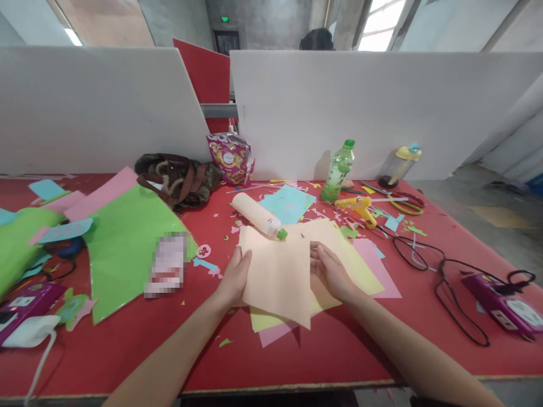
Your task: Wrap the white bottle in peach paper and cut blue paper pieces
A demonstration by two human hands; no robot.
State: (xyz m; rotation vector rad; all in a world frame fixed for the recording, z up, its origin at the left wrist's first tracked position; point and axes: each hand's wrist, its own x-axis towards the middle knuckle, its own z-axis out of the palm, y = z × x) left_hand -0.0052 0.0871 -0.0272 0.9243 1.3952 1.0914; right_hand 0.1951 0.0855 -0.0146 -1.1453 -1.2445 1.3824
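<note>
A cream sheet of paper (278, 277) is raised slightly over a stack of coloured sheets. My left hand (233, 280) grips its left edge, thumb on top and fingers underneath. At the right edge is my right hand (331, 271), its fingers loosely curved and its thumb apart from the sheet; the fingertips meet the edge, perhaps partly behind it. Below lie another cream sheet (324, 232), a yellow sheet (367, 271) and a pink sheet (384, 277). Just beyond the raised sheet, a white bottle with a green cap (257, 216) lies on its side.
Behind are a blue sheet (291, 200), a green drink bottle (339, 169), a yellow glue gun (358, 208), scissors (407, 203) and a snack bag (231, 158). Green sheets (127, 243) lie left. Purple power strips (503, 305) flank the red table (339, 362); cords and paper scraps lie about.
</note>
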